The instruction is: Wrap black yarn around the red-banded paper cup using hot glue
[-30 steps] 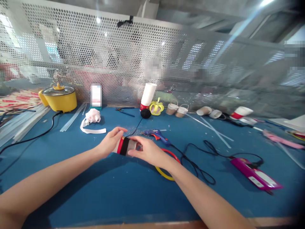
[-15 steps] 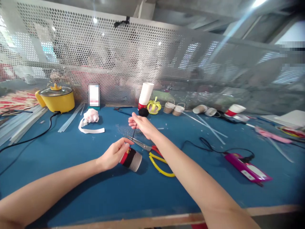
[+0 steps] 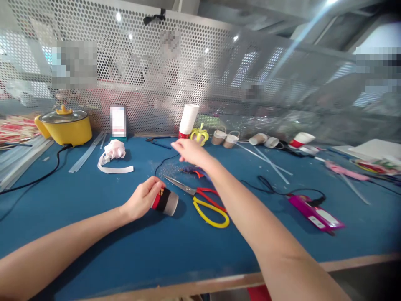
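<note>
A paper cup (image 3: 165,201) with red and black bands lies on its side on the blue table (image 3: 94,234). My left hand (image 3: 141,201) grips it at its left end. My right hand (image 3: 189,152) is stretched out over the back of the table, blurred by motion, near a stack of white cups (image 3: 189,119). A slack black thread (image 3: 160,164) curves from near the cup up to that hand. Whether the fingers pinch the thread is unclear. Red and yellow scissors (image 3: 203,200) lie open just right of the cup.
A yellow pot (image 3: 64,127) with a cord stands back left, beside clear glue sticks (image 3: 86,152) and a white ribbon (image 3: 114,154). A yellow crown (image 3: 199,136), small cup baskets (image 3: 224,139) and a magenta device (image 3: 315,211) with a black cable lie to the right. A perforated metal screen closes the back.
My right hand left the cup, pulled the black thread away and reached toward the back of the table. The thread has gone slack. My left hand stays on the cup, now lower on the table.
</note>
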Demonstrator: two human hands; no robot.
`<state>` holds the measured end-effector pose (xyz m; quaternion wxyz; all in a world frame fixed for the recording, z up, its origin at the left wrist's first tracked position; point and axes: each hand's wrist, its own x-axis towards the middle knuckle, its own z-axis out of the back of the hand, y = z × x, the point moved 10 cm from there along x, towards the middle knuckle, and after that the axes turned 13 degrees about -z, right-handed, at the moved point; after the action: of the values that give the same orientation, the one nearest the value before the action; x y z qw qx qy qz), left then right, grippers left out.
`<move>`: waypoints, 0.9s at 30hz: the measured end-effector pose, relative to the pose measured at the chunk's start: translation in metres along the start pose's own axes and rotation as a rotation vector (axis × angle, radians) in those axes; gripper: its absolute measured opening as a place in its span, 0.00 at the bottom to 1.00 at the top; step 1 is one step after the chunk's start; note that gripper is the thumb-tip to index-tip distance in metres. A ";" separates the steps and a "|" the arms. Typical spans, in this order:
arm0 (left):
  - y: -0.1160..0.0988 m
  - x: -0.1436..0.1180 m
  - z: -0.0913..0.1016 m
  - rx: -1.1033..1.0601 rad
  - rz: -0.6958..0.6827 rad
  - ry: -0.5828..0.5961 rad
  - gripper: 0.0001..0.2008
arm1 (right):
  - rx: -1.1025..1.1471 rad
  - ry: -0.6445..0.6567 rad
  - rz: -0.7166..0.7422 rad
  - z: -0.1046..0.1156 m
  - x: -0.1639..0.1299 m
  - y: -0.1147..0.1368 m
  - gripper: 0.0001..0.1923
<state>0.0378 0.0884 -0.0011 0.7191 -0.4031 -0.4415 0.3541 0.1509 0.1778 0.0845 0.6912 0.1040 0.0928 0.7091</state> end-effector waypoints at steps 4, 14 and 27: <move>0.003 0.002 0.011 0.069 0.000 -0.062 0.14 | -0.151 -0.066 -0.222 0.009 -0.008 -0.081 0.17; -0.018 0.004 0.007 0.278 -0.200 0.054 0.08 | -0.108 -0.005 -0.419 -0.052 -0.015 -0.143 0.15; -0.013 0.012 0.023 0.335 -0.135 0.033 0.11 | 0.705 0.222 -0.108 -0.021 -0.082 -0.080 0.11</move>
<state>0.0228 0.0989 0.0212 0.8056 -0.2527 -0.3906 0.3669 0.2239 0.0979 0.0409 0.6351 0.2533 0.4110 0.6030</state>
